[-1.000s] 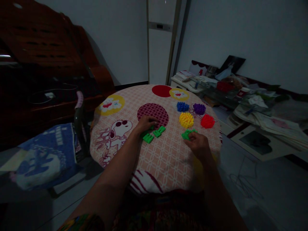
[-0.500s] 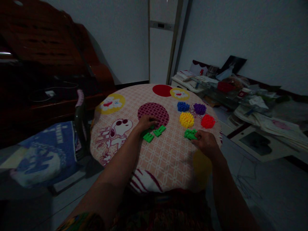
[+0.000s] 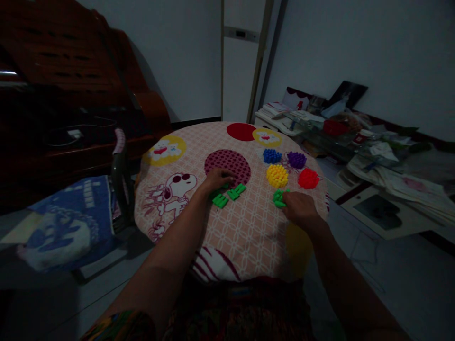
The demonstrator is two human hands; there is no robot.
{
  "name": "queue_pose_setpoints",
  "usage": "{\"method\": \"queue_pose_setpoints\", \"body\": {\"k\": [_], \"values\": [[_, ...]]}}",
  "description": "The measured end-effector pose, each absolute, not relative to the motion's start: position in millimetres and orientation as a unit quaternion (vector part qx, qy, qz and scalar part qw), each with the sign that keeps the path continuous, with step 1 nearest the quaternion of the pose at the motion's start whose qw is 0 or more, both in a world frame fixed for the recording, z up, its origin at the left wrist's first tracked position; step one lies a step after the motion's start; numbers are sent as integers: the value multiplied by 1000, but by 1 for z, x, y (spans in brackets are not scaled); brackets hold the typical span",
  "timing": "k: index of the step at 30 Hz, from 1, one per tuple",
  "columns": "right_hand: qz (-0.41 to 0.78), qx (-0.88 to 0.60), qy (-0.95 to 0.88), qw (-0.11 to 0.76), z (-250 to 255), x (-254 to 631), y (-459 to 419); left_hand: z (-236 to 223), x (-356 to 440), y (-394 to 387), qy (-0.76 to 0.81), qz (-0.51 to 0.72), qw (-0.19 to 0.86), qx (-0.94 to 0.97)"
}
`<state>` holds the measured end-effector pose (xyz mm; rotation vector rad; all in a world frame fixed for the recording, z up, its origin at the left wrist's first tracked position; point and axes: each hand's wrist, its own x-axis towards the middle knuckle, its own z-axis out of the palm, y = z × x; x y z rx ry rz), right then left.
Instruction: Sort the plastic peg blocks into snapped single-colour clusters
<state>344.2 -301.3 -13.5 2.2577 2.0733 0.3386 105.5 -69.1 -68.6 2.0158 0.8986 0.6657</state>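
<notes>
Here, near a wooden bench [image 3: 85, 85], both hands [image 3: 217, 178] [image 3: 301, 208] curl fingers [image 3: 288, 199] over a patterned tablecloth [image 3: 249, 237], grip unclear.

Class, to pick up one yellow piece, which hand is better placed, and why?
Probably the right hand: it is at the green pile, close to the yellow pile. The left hand is farther away, by the green pieces.
</notes>
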Motion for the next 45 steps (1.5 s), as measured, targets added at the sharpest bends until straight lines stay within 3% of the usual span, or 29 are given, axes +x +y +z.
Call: {"method": "queue_pose_setpoints", "body": {"k": [5, 17, 30, 35, 40, 45], "values": [[38, 724, 677, 128, 12, 331, -287, -69, 106, -69, 359, 261, 409, 797], [60, 717, 692, 56, -3, 349, -289, -69, 107, -70, 357, 262, 410, 798], [73, 757, 635, 137, 18, 325, -285, -59, 109, -80, 300, 233, 388, 840], [122, 714, 689, 8, -3, 311, -295, -55, 115, -87, 291, 199, 340, 872], [42, 693, 711, -112, -28, 283, -289, -49, 120, -96, 289, 174, 320, 885], [-27, 706, 682, -191, -43, 258, -273, -43, 121, -104, 256, 192, 424, 847]]}}
